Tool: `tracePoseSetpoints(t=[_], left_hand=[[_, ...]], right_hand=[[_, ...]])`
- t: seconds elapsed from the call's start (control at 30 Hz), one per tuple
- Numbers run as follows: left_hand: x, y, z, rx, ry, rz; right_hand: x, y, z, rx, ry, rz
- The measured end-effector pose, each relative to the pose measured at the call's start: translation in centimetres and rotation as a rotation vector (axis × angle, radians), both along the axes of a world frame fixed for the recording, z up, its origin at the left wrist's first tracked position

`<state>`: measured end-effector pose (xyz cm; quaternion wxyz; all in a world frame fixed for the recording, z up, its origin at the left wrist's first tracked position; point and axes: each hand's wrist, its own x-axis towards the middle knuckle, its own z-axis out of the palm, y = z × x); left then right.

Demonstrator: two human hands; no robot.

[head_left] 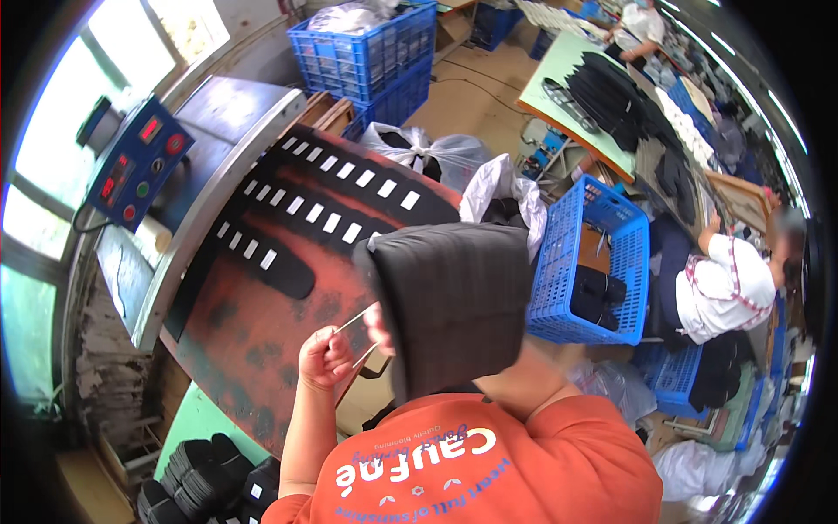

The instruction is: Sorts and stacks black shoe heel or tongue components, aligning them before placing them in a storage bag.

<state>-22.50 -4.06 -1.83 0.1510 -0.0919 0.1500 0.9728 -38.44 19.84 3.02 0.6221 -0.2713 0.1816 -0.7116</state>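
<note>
A black bundle (458,301) is held up near the middle of the view, before the person's chest, its broad face toward the camera. At its 9 o'clock edge show fingertips of the right hand (379,329), whose grip is closed on the bundle, the rest hidden behind it. At 8 o'clock from the bundle's middle, the left hand (325,358) has its grip closed on a thin pale band (353,320), stretched in two strands toward those fingertips. The worn reddish worktop (236,314) spreads toward 9 and 10 o'clock, carrying black strips (292,278) with white patches. A blue control box (144,162) sits at 10 o'clock, a white plastic bag (515,185) at 1 o'clock, a blue crate (559,244) nearer 3 o'clock, and black stacks (205,467) at 8 o'clock.
</note>
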Motion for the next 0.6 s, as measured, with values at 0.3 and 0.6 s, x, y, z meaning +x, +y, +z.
tracePoseSetpoints(t=[0.3,0.6], left_hand=[[-12.1,13.6,14.8,-1.814,1.240,-0.904],[-18.6,22.9,0.3,-1.709,0.700,0.028]], right_hand=[[-7.9,8.6,-1.0,0.657,0.886,-0.429],[-16.1,20.3,-11.6,0.814,-0.015,-1.021]])
